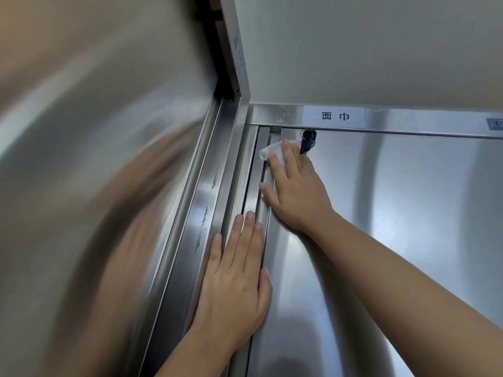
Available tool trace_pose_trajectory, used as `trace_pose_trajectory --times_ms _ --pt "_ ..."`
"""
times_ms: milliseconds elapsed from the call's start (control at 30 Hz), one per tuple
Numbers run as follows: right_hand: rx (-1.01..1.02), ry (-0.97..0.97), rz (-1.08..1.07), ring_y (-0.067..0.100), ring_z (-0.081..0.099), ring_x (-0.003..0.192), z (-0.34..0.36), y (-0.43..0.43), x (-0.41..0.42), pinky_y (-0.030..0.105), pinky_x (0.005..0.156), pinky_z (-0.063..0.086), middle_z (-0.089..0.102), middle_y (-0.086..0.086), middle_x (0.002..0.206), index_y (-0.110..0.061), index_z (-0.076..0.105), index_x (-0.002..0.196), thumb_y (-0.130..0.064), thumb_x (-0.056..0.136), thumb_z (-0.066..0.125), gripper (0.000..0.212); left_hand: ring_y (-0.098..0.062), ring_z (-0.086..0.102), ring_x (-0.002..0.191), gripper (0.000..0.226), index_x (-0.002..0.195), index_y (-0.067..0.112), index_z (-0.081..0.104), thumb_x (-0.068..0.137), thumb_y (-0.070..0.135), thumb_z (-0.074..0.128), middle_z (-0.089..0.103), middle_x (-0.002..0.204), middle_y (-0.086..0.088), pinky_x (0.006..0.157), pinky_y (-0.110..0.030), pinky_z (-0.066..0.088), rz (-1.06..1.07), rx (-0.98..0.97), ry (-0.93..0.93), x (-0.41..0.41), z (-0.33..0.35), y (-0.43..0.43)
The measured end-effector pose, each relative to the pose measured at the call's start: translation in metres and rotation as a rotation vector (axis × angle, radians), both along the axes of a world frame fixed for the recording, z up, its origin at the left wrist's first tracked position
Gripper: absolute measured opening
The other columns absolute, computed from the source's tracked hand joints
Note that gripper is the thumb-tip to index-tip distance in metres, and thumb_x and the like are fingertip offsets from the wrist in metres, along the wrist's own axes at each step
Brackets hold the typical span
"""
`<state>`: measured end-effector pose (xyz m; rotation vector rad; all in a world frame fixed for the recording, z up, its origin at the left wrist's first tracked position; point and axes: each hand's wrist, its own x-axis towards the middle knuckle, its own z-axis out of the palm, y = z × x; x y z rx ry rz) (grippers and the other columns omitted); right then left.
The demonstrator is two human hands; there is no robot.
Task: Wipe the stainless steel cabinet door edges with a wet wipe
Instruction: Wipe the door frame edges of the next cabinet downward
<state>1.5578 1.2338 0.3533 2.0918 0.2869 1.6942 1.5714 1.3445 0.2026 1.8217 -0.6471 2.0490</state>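
Right hand (295,194), fingers straight, presses wet wipe (268,151) on door edge (264,213), seemingly against the hanging key (306,145), which a sweep could snag; left hand (236,289) lies flat, fingers together.

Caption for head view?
Right hand presses wet wipe on cabinet door edge beside the key; left hand rests flat below.

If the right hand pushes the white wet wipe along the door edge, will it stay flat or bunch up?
The wet wipe looks thin and floppy: it is crumpled beyond the right hand, so it probably bunches. On the smooth steel door it likely slides easily.
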Motion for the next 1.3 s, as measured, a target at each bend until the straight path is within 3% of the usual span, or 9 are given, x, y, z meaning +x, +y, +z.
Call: trace_pose_trajectory --times_ms 233,367,633,700,833,1167,1300 --pt "0.137 0.073 -0.028 0.028 -0.009 0.143 0.021 0.016 -0.003 0.038 0.113 0.002 -0.013 0.015 0.156 -0.016 0.006 0.15 -0.053 0.097 0.021 0.067 -0.033 0.038 0.131 0.06 0.132 -0.002 0.048 0.078 0.023 0.037 0.042 0.142 -0.016 0.106 -0.049 0.028 0.03 0.002 0.016 -0.001 0.0 0.0" --pt "0.201 0.116 0.016 0.022 -0.02 0.142 0.034 0.031 0.006 0.044 0.114 0.005 -0.018 0.01 0.156 -0.021 0.0 0.151 -0.053 0.097 0.021 0.066 -0.034 0.034 0.131 0.061 0.133 -0.004 0.046 0.079 0.023 0.037 0.04 0.142 -0.017 0.107 -0.042 0.018 0.01 0.003 0.021 0.0 -0.001 0.0" --pt "-0.006 0.073 -0.056 0.025 -0.009 0.144 0.003 0.018 0.007 0.038 0.114 -0.003 -0.006 0.012 0.157 -0.013 0.001 0.15 -0.05 0.097 0.027 0.07 -0.035 0.036 0.131 0.06 0.132 -0.004 0.047 0.079 0.023 0.037 0.041 0.141 -0.018 0.106 -0.044 0.02 0.012 0.008 0.018 -0.001 -0.002 0.0" --pt "0.012 0.097 -0.076 0.025 -0.008 0.144 0.013 0.022 0.003 0.039 0.114 -0.003 -0.005 0.012 0.157 -0.013 0.002 0.15 -0.051 0.097 0.025 0.069 -0.035 0.037 0.131 0.06 0.132 -0.004 0.047 0.079 0.023 0.037 0.041 0.141 -0.018 0.109 -0.047 0.023 0.029 0.007 0.022 -0.001 -0.002 0.0" --pt "0.105 0.185 -0.121 0.026 -0.012 0.143 0.05 0.035 -0.005 0.041 0.114 -0.004 -0.009 0.013 0.157 -0.014 0.0 0.15 -0.049 0.098 0.02 0.066 -0.035 0.038 0.13 0.061 0.131 -0.004 0.048 0.078 0.023 0.036 0.042 0.141 -0.018 0.099 -0.059 0.023 0.053 0.001 0.022 -0.001 -0.003 0.0" --pt "-0.045 0.053 -0.108 0.023 -0.004 0.144 0.011 0.017 0.003 0.036 0.114 0.006 -0.004 0.01 0.158 -0.012 0.003 0.15 -0.05 0.097 0.025 0.069 -0.035 0.036 0.131 0.06 0.132 -0.004 0.046 0.079 0.022 0.036 0.04 0.142 -0.019 0.101 -0.057 0.023 0.03 0.004 0.017 -0.002 -0.004 0.0" --pt "0.065 0.094 -0.067 0.018 -0.007 0.144 0.038 0.024 0.004 0.037 0.116 0.004 -0.006 0.004 0.158 -0.02 0.004 0.151 -0.052 0.097 0.024 0.066 -0.035 0.036 0.131 0.06 0.132 -0.005 0.047 0.079 0.022 0.036 0.041 0.141 -0.019 0.1 -0.057 0.024 0.015 0.004 0.005 -0.002 -0.006 0.0"
